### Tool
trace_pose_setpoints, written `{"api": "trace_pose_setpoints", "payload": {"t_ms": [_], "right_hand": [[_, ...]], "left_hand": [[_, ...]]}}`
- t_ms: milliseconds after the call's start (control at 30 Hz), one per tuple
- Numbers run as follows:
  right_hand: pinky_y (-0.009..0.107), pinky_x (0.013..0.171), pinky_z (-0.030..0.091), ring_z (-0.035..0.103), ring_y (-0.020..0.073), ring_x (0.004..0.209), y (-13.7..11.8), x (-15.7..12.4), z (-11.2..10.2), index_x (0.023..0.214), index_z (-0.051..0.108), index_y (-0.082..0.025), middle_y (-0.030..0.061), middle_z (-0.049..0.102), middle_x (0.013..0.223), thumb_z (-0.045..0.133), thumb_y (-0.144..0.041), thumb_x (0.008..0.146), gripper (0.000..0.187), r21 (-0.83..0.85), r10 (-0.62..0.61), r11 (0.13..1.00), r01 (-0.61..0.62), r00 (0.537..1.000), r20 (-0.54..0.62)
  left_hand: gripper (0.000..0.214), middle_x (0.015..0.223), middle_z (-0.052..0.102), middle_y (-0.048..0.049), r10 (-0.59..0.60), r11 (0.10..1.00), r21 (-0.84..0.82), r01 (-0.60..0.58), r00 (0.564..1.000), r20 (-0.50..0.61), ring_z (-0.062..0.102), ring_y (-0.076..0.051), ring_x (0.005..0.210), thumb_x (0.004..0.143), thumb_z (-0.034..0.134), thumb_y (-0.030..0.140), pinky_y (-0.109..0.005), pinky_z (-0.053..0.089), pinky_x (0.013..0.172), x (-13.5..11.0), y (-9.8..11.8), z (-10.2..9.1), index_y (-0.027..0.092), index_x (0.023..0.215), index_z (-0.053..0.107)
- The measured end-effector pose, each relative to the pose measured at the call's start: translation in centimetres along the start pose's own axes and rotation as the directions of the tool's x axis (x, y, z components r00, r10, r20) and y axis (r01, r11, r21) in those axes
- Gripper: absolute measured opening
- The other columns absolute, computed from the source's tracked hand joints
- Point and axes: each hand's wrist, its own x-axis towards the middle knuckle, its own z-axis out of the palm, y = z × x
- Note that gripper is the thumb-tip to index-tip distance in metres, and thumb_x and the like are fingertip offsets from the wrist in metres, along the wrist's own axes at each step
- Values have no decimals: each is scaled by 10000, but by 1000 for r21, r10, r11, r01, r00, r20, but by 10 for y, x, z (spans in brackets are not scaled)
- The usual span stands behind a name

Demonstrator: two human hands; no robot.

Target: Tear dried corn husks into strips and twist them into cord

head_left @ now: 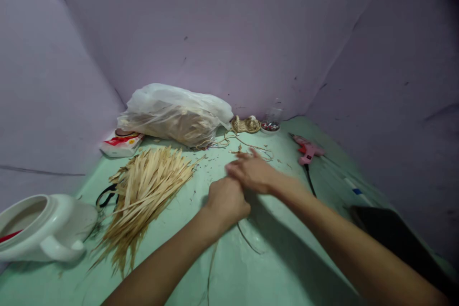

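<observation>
My left hand (227, 204) is closed in a fist over the middle of the green surface. From below it come thin fibre strands (247, 239), one trailing toward the near edge and one curving right. What the fist covers is hidden. My right hand (253, 172) lies against the top of the left one, its fingers smeared by motion; whether it grips anything does not show. Just beyond the fingers, a small straw-coloured piece (239, 149) and a loop of twine (256, 146) rest on the surface.
Left lies a bundle of dry straw strips (154, 177), near a white pot (68, 215) and a red-and-white box (122, 146). A plastic bag (175, 114), braided coil (245, 124) and bead container (270, 125) stand at the back. Right are a pink glue gun (306, 148) and dark flat object (398, 239).
</observation>
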Motion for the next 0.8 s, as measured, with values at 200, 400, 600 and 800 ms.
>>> {"api": "trace_pose_setpoints", "payload": {"t_ms": [200, 400, 600, 800], "right_hand": [[381, 748, 460, 610, 206, 751, 28, -22, -9, 997, 606, -127, 127, 636, 919, 460, -203, 799, 258, 505, 689, 704, -500, 652, -315], [207, 351, 422, 479, 63, 360, -8, -34, 13, 849, 565, -109, 9, 574, 665, 523, -123, 734, 124, 881, 495, -80, -466, 749, 441], [194, 349, 432, 493, 72, 349, -12, -28, 24, 622, 521, -113, -7, 533, 523, 433, -82, 758, 165, 852, 385, -61, -520, 775, 501], [158, 323, 325, 364, 48, 287, -3, -25, 47, 566, 480, -153, -70, 401, 340, 502, -121, 689, 129, 867, 512, 157, -473, 790, 338]], "left_hand": [[112, 417, 402, 28, 65, 954, -297, -32, 993, 101, 348, -93, 419, 593, 503, 186, -235, 257, 452, 18, -8, -27, 138, 565, 600], [105, 364, 344, 62, 102, 862, -506, 35, 965, 240, 239, -50, 368, 552, 538, 218, -228, 164, 415, 22, -13, -20, 125, 507, 555], [110, 362, 349, 58, 109, 893, -450, 25, 957, 269, 231, -50, 374, 541, 480, 176, -233, 150, 420, 23, -13, -13, 115, 510, 566], [77, 375, 315, 64, 110, 935, -354, -6, 955, 275, 227, -55, 381, 533, 462, 164, -229, 154, 417, 28, -19, -12, 138, 491, 520]]}}
